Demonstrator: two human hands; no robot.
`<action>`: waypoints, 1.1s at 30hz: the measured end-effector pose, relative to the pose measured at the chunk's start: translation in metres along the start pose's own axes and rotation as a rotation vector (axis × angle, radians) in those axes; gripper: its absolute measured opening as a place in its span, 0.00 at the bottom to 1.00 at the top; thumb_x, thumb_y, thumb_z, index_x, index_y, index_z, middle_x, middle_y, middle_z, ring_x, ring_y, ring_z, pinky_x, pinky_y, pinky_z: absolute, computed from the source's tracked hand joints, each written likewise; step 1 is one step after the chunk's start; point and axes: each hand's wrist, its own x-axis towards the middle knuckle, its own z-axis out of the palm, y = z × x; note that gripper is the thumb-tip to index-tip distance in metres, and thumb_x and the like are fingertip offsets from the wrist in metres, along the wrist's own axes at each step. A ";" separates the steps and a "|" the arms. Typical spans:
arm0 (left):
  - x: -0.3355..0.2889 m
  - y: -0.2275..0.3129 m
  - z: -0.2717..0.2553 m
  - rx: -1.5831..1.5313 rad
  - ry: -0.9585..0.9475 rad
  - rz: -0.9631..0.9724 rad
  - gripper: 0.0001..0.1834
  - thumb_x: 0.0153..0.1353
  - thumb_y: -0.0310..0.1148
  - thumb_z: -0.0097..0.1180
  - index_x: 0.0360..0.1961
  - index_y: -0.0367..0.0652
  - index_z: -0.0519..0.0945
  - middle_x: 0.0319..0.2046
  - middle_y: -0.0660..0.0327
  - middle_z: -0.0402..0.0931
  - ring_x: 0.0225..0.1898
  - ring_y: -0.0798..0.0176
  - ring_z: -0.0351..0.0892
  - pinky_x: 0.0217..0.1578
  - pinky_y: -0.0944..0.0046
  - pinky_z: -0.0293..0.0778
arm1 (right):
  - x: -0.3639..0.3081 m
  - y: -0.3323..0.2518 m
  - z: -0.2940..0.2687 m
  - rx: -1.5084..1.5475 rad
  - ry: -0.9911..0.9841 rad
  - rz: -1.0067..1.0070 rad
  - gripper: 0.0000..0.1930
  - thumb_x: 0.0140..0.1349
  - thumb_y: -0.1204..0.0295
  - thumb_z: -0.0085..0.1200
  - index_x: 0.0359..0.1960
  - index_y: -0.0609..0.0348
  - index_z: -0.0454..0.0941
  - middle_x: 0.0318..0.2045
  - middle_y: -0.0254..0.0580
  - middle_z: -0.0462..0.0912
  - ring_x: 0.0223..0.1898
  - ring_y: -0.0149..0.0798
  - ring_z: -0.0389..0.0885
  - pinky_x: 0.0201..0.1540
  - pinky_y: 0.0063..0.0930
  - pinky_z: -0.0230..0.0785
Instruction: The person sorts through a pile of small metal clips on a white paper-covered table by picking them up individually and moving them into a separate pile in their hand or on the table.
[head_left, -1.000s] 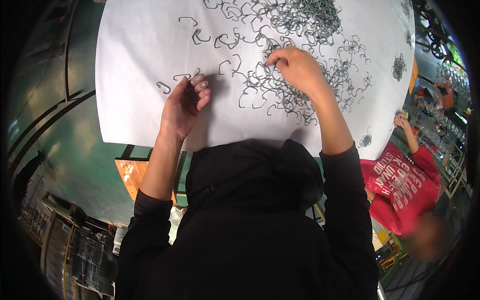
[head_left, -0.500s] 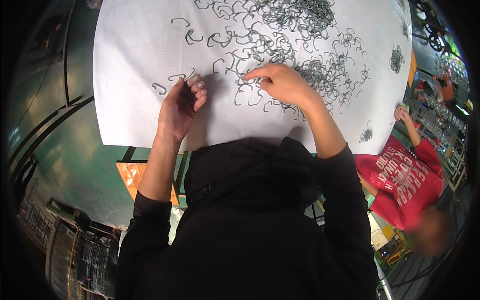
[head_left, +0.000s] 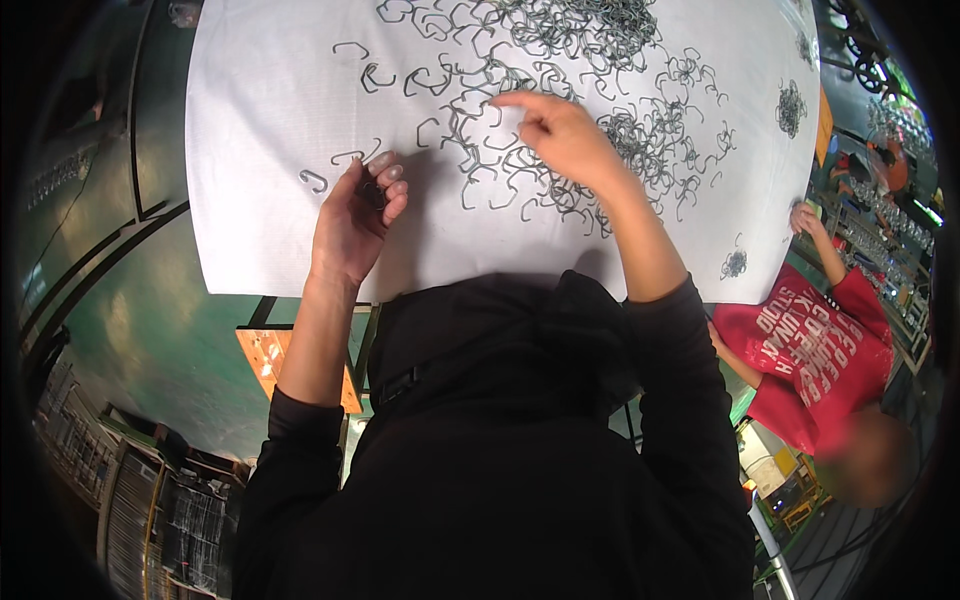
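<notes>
One work table, full width: white sheet-like cover (head_left: 250, 240), its near edge running just in front of the person's black clothing.
Wooden board, lower left: flat, orange-brown (head_left: 262, 352), below the table's near edge and beside the left forearm.
Loose hook, left: dark grey bent metal wire (head_left: 313, 181), lying on the cover near the left hand.
Left hand: palm turned up (head_left: 352, 225), fingers half curled around dark metal pieces (head_left: 372, 193); their count cannot be told from where I stand.
Scattered hooks, centre: dark grey, C-shaped metal wire (head_left: 500, 190), spread singly and in tangles between and beyond both hands.
Right hand: palm down (head_left: 570, 140), index finger extended, thumb apart from it, no piece visibly gripped; fingertip at a scattered hook, contact uncertain.
Dense heap, far side: tangled hooks (head_left: 610, 30) beyond the right hand.
Small clusters, right: two dark bunches, one farther (head_left: 790, 108), one nearer (head_left: 735, 263).
Co-worker, far right: red printed shirt (head_left: 815, 350), one hand (head_left: 804, 218) at the table's right edge.
</notes>
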 end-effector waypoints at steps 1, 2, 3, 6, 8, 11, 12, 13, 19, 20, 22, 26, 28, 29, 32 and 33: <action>-0.001 0.000 0.000 0.001 0.005 0.000 0.18 0.65 0.38 0.41 0.46 0.32 0.70 0.34 0.58 0.71 0.35 0.62 0.74 0.37 0.70 0.77 | -0.001 0.002 -0.004 0.000 0.060 0.034 0.16 0.52 0.73 0.44 0.44 0.48 0.76 0.27 0.43 0.79 0.31 0.43 0.77 0.37 0.33 0.69; -0.001 0.001 0.000 0.001 0.009 -0.001 0.18 0.65 0.38 0.41 0.46 0.32 0.70 0.34 0.58 0.71 0.35 0.62 0.74 0.37 0.70 0.77 | -0.003 0.005 -0.007 0.000 0.121 0.068 0.16 0.52 0.73 0.44 0.44 0.48 0.76 0.26 0.43 0.78 0.30 0.43 0.77 0.36 0.32 0.69; -0.002 0.000 0.000 -0.002 0.007 -0.004 0.18 0.65 0.38 0.41 0.46 0.32 0.70 0.34 0.58 0.71 0.35 0.62 0.74 0.37 0.70 0.77 | -0.004 0.012 -0.008 -0.073 0.159 0.062 0.16 0.52 0.73 0.45 0.43 0.47 0.77 0.26 0.42 0.79 0.30 0.43 0.77 0.36 0.33 0.68; -0.001 -0.001 -0.003 -0.010 -0.001 -0.012 0.18 0.65 0.38 0.41 0.46 0.31 0.70 0.34 0.58 0.71 0.35 0.62 0.74 0.37 0.70 0.77 | -0.008 0.024 -0.008 -0.221 0.095 0.091 0.15 0.52 0.72 0.45 0.42 0.46 0.77 0.28 0.41 0.80 0.32 0.42 0.77 0.37 0.34 0.68; 0.000 -0.003 -0.005 -0.015 -0.006 -0.015 0.18 0.65 0.38 0.41 0.46 0.31 0.70 0.34 0.58 0.71 0.35 0.62 0.74 0.37 0.70 0.77 | -0.009 0.019 -0.012 -0.170 0.091 0.120 0.15 0.53 0.71 0.45 0.42 0.46 0.77 0.31 0.42 0.80 0.35 0.42 0.77 0.39 0.35 0.68; 0.000 -0.003 -0.002 0.000 0.012 -0.023 0.18 0.65 0.37 0.41 0.46 0.31 0.70 0.34 0.57 0.72 0.35 0.62 0.74 0.38 0.69 0.77 | -0.002 0.009 -0.009 -0.143 0.167 0.060 0.13 0.53 0.71 0.45 0.40 0.46 0.78 0.35 0.42 0.79 0.38 0.43 0.77 0.42 0.36 0.68; 0.001 -0.003 0.000 0.002 0.002 -0.027 0.18 0.65 0.37 0.41 0.46 0.31 0.70 0.34 0.57 0.72 0.36 0.61 0.74 0.38 0.69 0.77 | 0.003 0.007 -0.007 -0.142 0.207 0.027 0.13 0.53 0.71 0.45 0.40 0.47 0.78 0.36 0.42 0.79 0.39 0.44 0.76 0.42 0.36 0.68; 0.001 -0.003 0.002 0.004 -0.007 -0.031 0.19 0.65 0.37 0.41 0.46 0.31 0.70 0.34 0.57 0.72 0.36 0.61 0.74 0.38 0.69 0.77 | 0.010 0.013 -0.002 -0.197 0.288 -0.103 0.14 0.54 0.73 0.44 0.42 0.49 0.77 0.21 0.37 0.75 0.25 0.35 0.74 0.32 0.31 0.67; 0.003 -0.002 0.006 0.019 -0.001 -0.022 0.19 0.65 0.38 0.41 0.46 0.31 0.70 0.34 0.57 0.73 0.35 0.61 0.75 0.38 0.68 0.77 | 0.029 0.004 0.008 -0.243 0.434 -0.023 0.04 0.53 0.70 0.51 0.30 0.50 0.78 0.32 0.38 0.77 0.35 0.45 0.78 0.37 0.38 0.70; 0.003 -0.002 0.005 0.018 0.007 -0.019 0.20 0.65 0.39 0.41 0.46 0.30 0.71 0.33 0.56 0.74 0.35 0.61 0.76 0.37 0.68 0.77 | 0.031 0.002 0.012 -0.262 0.439 -0.046 0.04 0.53 0.69 0.52 0.29 0.51 0.77 0.32 0.38 0.77 0.34 0.45 0.78 0.36 0.38 0.71; 0.004 -0.003 0.005 0.015 0.009 -0.026 0.20 0.65 0.39 0.40 0.46 0.30 0.71 0.34 0.56 0.74 0.35 0.61 0.76 0.37 0.68 0.77 | 0.033 0.002 0.021 -0.304 0.446 -0.085 0.04 0.52 0.68 0.55 0.26 0.51 0.76 0.32 0.37 0.77 0.32 0.45 0.78 0.34 0.37 0.71; 0.006 -0.005 0.001 -0.007 -0.027 -0.044 0.20 0.66 0.39 0.39 0.46 0.31 0.70 0.34 0.56 0.74 0.36 0.61 0.76 0.39 0.67 0.77 | 0.037 -0.006 0.032 -0.377 0.410 -0.099 0.05 0.53 0.66 0.56 0.27 0.53 0.77 0.28 0.35 0.76 0.30 0.41 0.77 0.32 0.36 0.69; 0.005 -0.005 0.000 -0.005 -0.044 -0.055 0.20 0.66 0.39 0.39 0.46 0.31 0.70 0.36 0.56 0.73 0.37 0.61 0.75 0.39 0.68 0.77 | 0.038 -0.010 0.035 -0.467 0.390 -0.117 0.06 0.53 0.66 0.55 0.28 0.53 0.76 0.29 0.36 0.76 0.30 0.42 0.77 0.33 0.36 0.69; 0.005 -0.005 0.000 -0.003 -0.054 -0.061 0.20 0.66 0.39 0.40 0.47 0.31 0.70 0.36 0.56 0.73 0.38 0.61 0.75 0.40 0.68 0.76 | 0.035 -0.012 0.033 -0.412 0.333 -0.093 0.07 0.54 0.67 0.54 0.31 0.55 0.76 0.30 0.38 0.76 0.32 0.43 0.77 0.34 0.36 0.69; 0.005 -0.006 0.008 0.102 -0.009 -0.070 0.22 0.67 0.42 0.35 0.48 0.32 0.70 0.36 0.57 0.74 0.40 0.59 0.76 0.44 0.66 0.74 | 0.013 -0.034 0.032 -0.137 0.179 -0.215 0.07 0.55 0.67 0.53 0.33 0.55 0.76 0.31 0.39 0.76 0.33 0.43 0.77 0.35 0.36 0.69; 0.005 -0.008 0.012 0.096 -0.001 -0.086 0.23 0.67 0.42 0.35 0.48 0.32 0.70 0.36 0.57 0.74 0.41 0.59 0.76 0.44 0.66 0.74 | 0.005 -0.041 0.033 -0.091 0.135 -0.237 0.09 0.55 0.67 0.52 0.35 0.56 0.75 0.32 0.42 0.76 0.33 0.45 0.78 0.35 0.37 0.69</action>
